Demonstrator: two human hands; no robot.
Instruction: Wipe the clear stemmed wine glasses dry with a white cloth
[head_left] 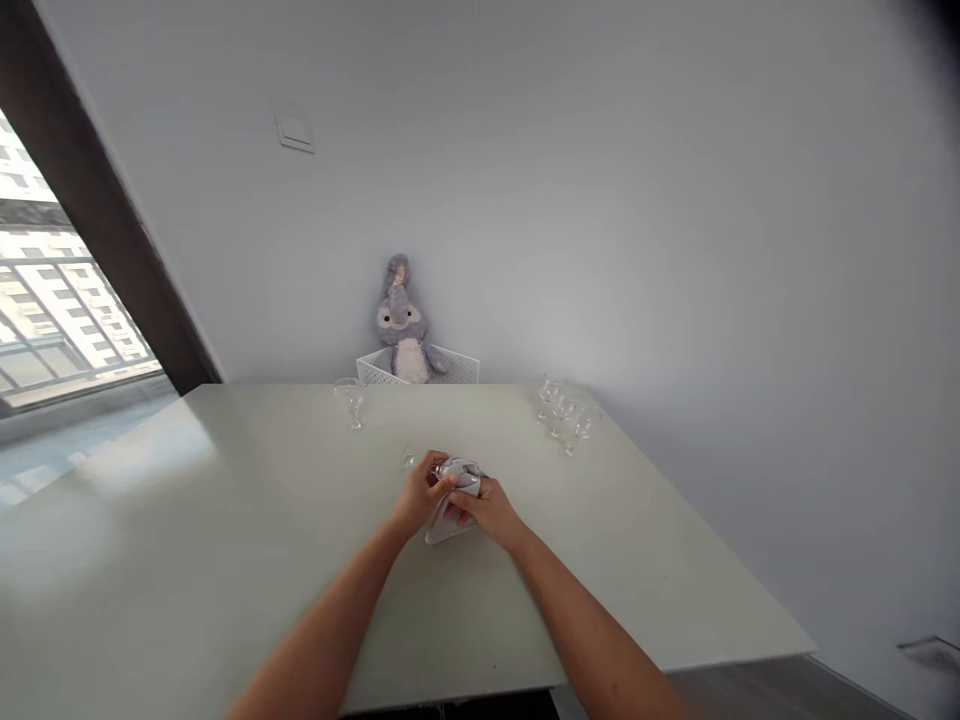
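Both hands meet over the middle of the table. Between them is a clear glass point(448, 468), partly wrapped in a pale grey cloth point(442, 528). My left hand point(420, 500) closes its fingers on the glass from the left side. My right hand point(484, 508) grips the cloth around the glass, and a flap of it hangs down toward the tabletop. Fingers and cloth hide much of the glass. Just left of my left hand shows a small clear glass piece point(408, 457); I cannot tell whether it stands apart.
Several small stemmed glasses point(566, 408) stand grouped at the table's back right. A larger stemmed glass point(354, 402) is at the back left. Behind the pale table point(225, 560), a plush toy point(405, 325) sits in a white basket point(457, 368) against the wall.
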